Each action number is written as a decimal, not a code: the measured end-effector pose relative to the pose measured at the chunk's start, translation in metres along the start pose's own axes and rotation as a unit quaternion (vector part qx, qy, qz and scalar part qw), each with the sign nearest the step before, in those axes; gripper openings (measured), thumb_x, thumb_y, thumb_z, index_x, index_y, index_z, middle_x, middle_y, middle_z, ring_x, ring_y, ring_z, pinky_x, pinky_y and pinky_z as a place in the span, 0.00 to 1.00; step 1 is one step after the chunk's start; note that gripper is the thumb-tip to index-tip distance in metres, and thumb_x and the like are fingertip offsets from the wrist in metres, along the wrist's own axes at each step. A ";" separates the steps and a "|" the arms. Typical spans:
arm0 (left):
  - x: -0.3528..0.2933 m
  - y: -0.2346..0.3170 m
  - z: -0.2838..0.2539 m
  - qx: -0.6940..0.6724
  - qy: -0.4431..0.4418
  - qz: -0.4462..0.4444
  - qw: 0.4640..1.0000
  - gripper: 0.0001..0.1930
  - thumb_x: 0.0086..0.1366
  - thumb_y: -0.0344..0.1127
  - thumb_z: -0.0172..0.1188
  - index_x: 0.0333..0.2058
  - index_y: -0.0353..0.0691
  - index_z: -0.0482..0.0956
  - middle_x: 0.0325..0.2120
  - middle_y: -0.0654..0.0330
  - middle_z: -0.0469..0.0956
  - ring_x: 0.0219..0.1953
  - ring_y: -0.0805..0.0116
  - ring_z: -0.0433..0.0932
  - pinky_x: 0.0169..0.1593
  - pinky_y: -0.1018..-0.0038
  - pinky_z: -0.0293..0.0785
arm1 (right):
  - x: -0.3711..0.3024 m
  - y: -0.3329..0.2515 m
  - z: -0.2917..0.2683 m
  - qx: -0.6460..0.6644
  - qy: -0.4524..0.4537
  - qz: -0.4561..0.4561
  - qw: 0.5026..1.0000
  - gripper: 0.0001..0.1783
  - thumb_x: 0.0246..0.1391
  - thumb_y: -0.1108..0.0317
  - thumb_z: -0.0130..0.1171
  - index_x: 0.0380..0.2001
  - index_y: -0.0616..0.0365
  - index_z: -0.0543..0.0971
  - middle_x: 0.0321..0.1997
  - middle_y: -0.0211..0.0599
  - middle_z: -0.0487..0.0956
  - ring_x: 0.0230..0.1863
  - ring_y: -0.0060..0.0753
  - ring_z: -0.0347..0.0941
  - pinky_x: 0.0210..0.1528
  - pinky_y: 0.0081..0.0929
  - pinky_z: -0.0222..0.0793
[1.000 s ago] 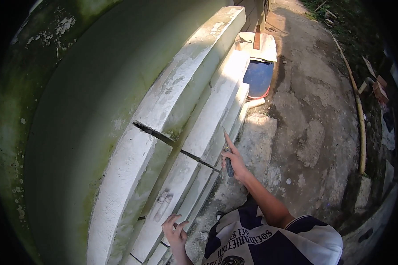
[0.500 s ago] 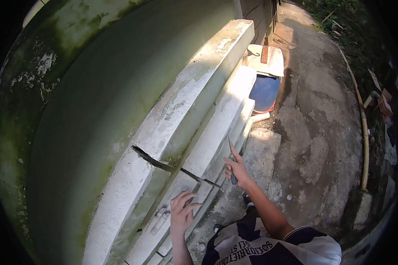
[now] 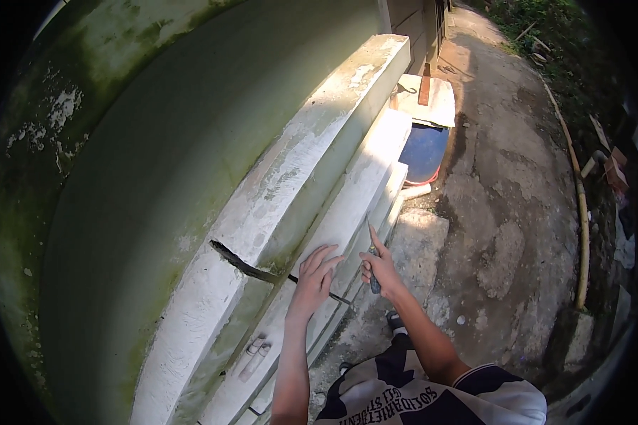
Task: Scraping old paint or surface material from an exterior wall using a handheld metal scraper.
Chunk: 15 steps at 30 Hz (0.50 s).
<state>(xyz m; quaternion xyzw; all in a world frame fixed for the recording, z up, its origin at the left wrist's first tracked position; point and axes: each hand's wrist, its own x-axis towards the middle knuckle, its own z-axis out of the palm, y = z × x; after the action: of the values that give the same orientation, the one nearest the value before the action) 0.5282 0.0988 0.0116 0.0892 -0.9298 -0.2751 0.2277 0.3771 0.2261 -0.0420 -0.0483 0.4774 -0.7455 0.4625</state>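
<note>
My right hand (image 3: 381, 272) grips a slim tool by its dark handle (image 3: 374, 285). Its thin, pointed metal blade (image 3: 370, 231) sticks up past my fingers, and I cannot make out the exact kind of tool. Over the pale concrete ledge (image 3: 351, 191), beside a dark crack (image 3: 290, 278) across it, is my left hand (image 3: 315, 278). Its fingers are spread and hold nothing; they seem to touch the ledge top. Lower down on the same ledge lie two small, short cylindrical pieces (image 3: 258, 347), to the left of my left forearm.
A stained green wall (image 3: 156, 156) rises on the left, with a higher white ledge (image 3: 283, 156) along it. A blue container (image 3: 425, 150) with a board (image 3: 432, 103) on top stands beyond the ledges. On the right runs a rough concrete path (image 3: 503, 212), edged by a bamboo pole (image 3: 580, 234).
My left hand has moved forward and slightly right along the ledge, from near the two small pieces to beside the crack. My right hand keeps its hold on the tool, nearly unmoved.
</note>
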 end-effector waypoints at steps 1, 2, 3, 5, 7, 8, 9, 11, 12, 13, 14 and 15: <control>0.001 -0.004 0.003 -0.003 -0.004 -0.008 1.000 0.23 0.64 0.21 0.54 0.56 0.48 0.78 0.61 0.59 0.73 0.67 0.55 0.68 0.66 0.59 0.61 | -0.001 0.001 0.002 -0.004 -0.001 0.003 1.000 0.47 0.62 0.77 0.53 0.78 0.30 0.49 0.18 0.20 0.64 0.15 0.17 0.60 0.17 0.21 0.60; 0.002 -0.007 0.005 -0.005 -0.009 -0.016 1.000 0.22 0.66 0.21 0.52 0.57 0.47 0.77 0.62 0.58 0.72 0.68 0.55 0.67 0.67 0.59 0.60 | -0.002 0.001 0.003 -0.008 -0.002 0.006 1.000 0.47 0.62 0.77 0.53 0.78 0.30 0.49 0.17 0.21 0.64 0.15 0.17 0.60 0.17 0.20 0.60; 0.003 -0.009 0.006 -0.005 -0.007 -0.013 1.000 0.22 0.66 0.21 0.52 0.57 0.47 0.77 0.62 0.58 0.72 0.68 0.55 0.67 0.67 0.59 0.60 | -0.002 0.001 0.002 -0.008 -0.002 0.003 1.000 0.47 0.62 0.77 0.53 0.78 0.30 0.49 0.17 0.21 0.64 0.15 0.17 0.60 0.17 0.20 0.60; 0.003 -0.012 0.007 -0.007 -0.002 -0.027 1.000 0.22 0.67 0.23 0.51 0.58 0.46 0.76 0.63 0.58 0.71 0.69 0.55 0.66 0.68 0.59 0.59 | -0.002 0.002 0.000 0.014 -0.007 0.018 1.000 0.48 0.61 0.78 0.53 0.78 0.29 0.49 0.17 0.23 0.64 0.15 0.20 0.60 0.17 0.24 0.64; 0.005 -0.009 0.008 -0.010 -0.011 -0.041 0.999 0.22 0.67 0.23 0.53 0.59 0.46 0.76 0.63 0.58 0.71 0.69 0.55 0.65 0.69 0.59 0.58 | -0.003 0.005 -0.003 0.023 -0.012 0.018 0.999 0.48 0.61 0.78 0.53 0.78 0.29 0.49 0.17 0.23 0.64 0.15 0.20 0.60 0.17 0.24 0.63; 0.007 -0.006 0.008 -0.015 -0.022 -0.057 0.998 0.22 0.66 0.24 0.54 0.59 0.45 0.76 0.64 0.57 0.71 0.70 0.56 0.64 0.70 0.60 0.57 | -0.001 0.005 -0.003 0.033 -0.014 0.021 0.999 0.47 0.61 0.78 0.52 0.78 0.29 0.49 0.17 0.23 0.64 0.15 0.20 0.60 0.17 0.24 0.63; 0.006 -0.004 0.006 -0.015 -0.023 -0.056 0.998 0.22 0.66 0.24 0.54 0.59 0.45 0.76 0.64 0.57 0.71 0.70 0.56 0.64 0.70 0.60 0.57 | -0.002 0.005 -0.003 0.034 -0.014 0.020 0.999 0.47 0.61 0.78 0.52 0.78 0.29 0.49 0.17 0.23 0.64 0.15 0.20 0.60 0.17 0.24 0.63; 0.006 -0.001 0.003 -0.006 -0.027 -0.048 0.998 0.26 0.63 0.26 0.60 0.61 0.46 0.74 0.64 0.58 0.70 0.70 0.57 0.64 0.70 0.60 0.57 | -0.005 0.004 -0.002 0.037 -0.016 0.026 0.999 0.47 0.62 0.78 0.52 0.78 0.30 0.49 0.19 0.24 0.65 0.15 0.19 0.60 0.17 0.24 0.62; 0.006 0.000 0.003 -0.007 -0.028 -0.048 0.998 0.26 0.63 0.26 0.60 0.61 0.46 0.74 0.64 0.58 0.70 0.70 0.57 0.64 0.70 0.60 0.57 | -0.006 0.001 -0.001 0.037 -0.015 0.025 0.999 0.47 0.62 0.78 0.52 0.78 0.30 0.49 0.19 0.24 0.65 0.15 0.19 0.60 0.17 0.24 0.62; 0.006 0.000 0.002 0.003 -0.032 -0.047 0.998 0.29 0.61 0.28 0.62 0.62 0.46 0.72 0.65 0.58 0.70 0.70 0.57 0.64 0.70 0.60 0.56 | -0.007 -0.002 0.001 0.052 -0.014 0.029 0.998 0.47 0.62 0.78 0.52 0.78 0.30 0.49 0.20 0.24 0.66 0.16 0.19 0.60 0.17 0.24 0.62; 0.006 -0.001 0.002 0.012 -0.036 -0.046 0.998 0.32 0.59 0.29 0.65 0.63 0.46 0.71 0.65 0.59 0.70 0.71 0.57 0.63 0.71 0.60 0.56 | -0.007 -0.003 0.001 0.067 -0.013 0.033 0.997 0.47 0.62 0.78 0.53 0.78 0.30 0.49 0.21 0.25 0.66 0.16 0.19 0.61 0.16 0.24 0.62; 0.006 -0.002 0.002 0.011 -0.037 -0.045 0.998 0.32 0.59 0.29 0.65 0.63 0.46 0.71 0.65 0.59 0.70 0.71 0.57 0.63 0.71 0.60 0.56 | -0.005 -0.004 0.001 0.067 -0.011 0.032 0.997 0.47 0.62 0.78 0.53 0.78 0.30 0.49 0.21 0.25 0.66 0.16 0.19 0.61 0.16 0.24 0.62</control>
<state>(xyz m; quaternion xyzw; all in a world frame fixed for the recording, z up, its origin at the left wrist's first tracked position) 0.5218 0.0959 0.0113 0.1232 -0.9356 -0.2780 0.1792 0.3777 0.2299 -0.0367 -0.0097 0.4225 -0.7603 0.4933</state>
